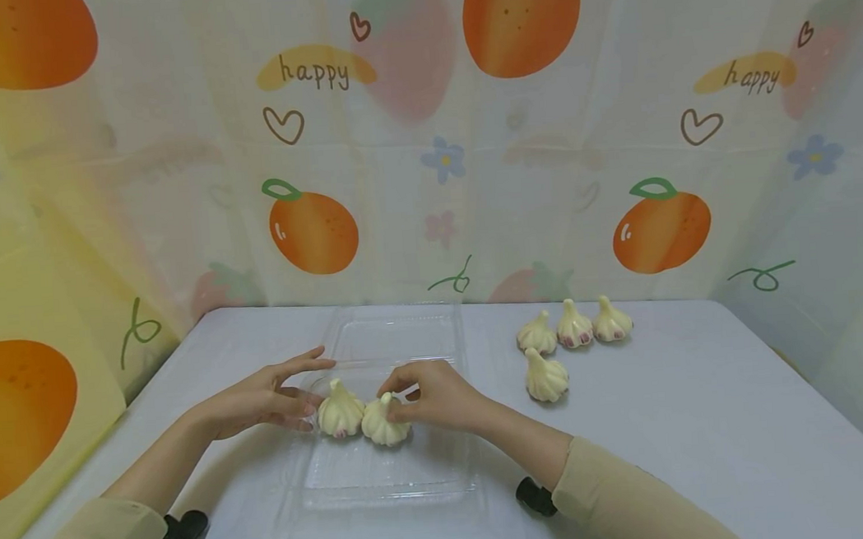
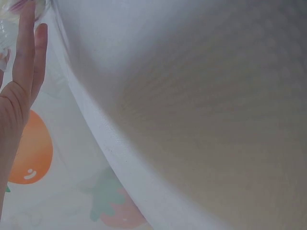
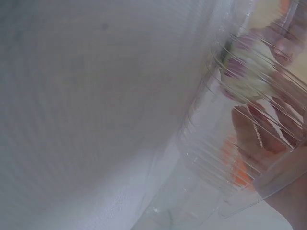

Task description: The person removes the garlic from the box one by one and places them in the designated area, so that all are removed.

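A clear plastic container [image 1: 386, 493] lies on the table with its lid [image 1: 396, 338] folded open toward the back. Two pale garlic bulbs sit side by side in it: a left bulb [image 1: 339, 415] and a right bulb [image 1: 384, 425]. My right hand [image 1: 439, 394] pinches the right bulb between thumb and fingers. Through the ribbed plastic wall, the right wrist view shows this hand behind a purple-streaked bulb [image 3: 249, 72]. My left hand [image 1: 265, 397] is at the container's left side, fingers extended, fingertips right by the left bulb. Its straight fingers [image 2: 26, 62] show in the left wrist view.
On the table's right side, several garlic bulbs [image 1: 574, 327] stand in a row at the back, with another bulb [image 1: 546, 375] just in front. A fruit-printed curtain [image 1: 399, 222] hangs behind the white table [image 1: 671, 420]. Black straps are on both wrists.
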Tool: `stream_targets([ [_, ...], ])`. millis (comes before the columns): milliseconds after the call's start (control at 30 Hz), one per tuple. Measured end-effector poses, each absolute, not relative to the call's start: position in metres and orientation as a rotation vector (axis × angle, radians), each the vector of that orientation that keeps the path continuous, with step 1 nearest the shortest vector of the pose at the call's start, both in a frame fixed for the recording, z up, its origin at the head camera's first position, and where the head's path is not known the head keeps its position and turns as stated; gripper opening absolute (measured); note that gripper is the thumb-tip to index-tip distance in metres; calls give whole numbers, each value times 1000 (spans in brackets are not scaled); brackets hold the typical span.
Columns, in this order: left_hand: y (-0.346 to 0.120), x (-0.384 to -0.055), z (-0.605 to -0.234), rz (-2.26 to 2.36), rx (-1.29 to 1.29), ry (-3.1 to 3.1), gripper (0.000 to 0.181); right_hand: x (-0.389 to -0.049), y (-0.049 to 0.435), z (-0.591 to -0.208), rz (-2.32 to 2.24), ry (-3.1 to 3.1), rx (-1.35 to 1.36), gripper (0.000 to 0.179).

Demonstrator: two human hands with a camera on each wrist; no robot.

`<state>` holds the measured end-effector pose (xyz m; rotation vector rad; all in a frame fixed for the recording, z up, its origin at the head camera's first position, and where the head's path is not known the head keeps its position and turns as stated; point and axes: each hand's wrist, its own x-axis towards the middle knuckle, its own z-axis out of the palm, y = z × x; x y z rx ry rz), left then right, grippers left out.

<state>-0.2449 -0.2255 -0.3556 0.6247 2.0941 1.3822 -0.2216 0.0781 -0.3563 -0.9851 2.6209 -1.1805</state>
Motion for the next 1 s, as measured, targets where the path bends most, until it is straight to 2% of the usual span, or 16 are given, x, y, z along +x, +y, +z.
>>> stream_targets([
  [533,-225,-246,-356,1378,623,2103,75,-222,77,-355,-1217,2582,-978,10],
  [1000,-224,-247,-357,1384,612,2088,76,-223,80,-353,-1193,2645,-993,9],
])
